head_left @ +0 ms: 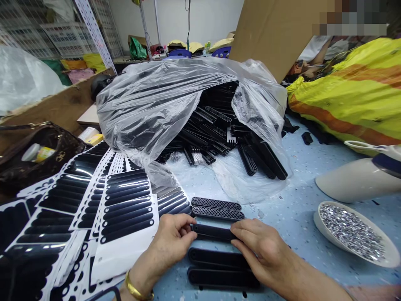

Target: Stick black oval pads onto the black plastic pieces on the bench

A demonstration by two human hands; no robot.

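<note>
Between my hands lies a long black plastic strip [214, 232] with rounded ends, smooth side up. My left hand [173, 238] pinches its left end between thumb and fingertips. My right hand [266, 248] has its thumb and fingers closed on the right end. Just beyond are two black strips with lattice faces up [216, 208], side by side. Nearer to me, two smooth black strips [219, 277] lie parallel, their right ends partly under my right hand. Sheets of glossy black stickers [127, 205] on white backing fan out beside my left hand.
A clear plastic bag [147, 104] spills many black plastic pieces [216, 129] onto the blue speckled table [300, 221]. At right are a white bowl of small shiny metal parts [352, 232], a pale jug [354, 179] and a yellow sack [354, 92]. A brown bag [40, 154] sits at left.
</note>
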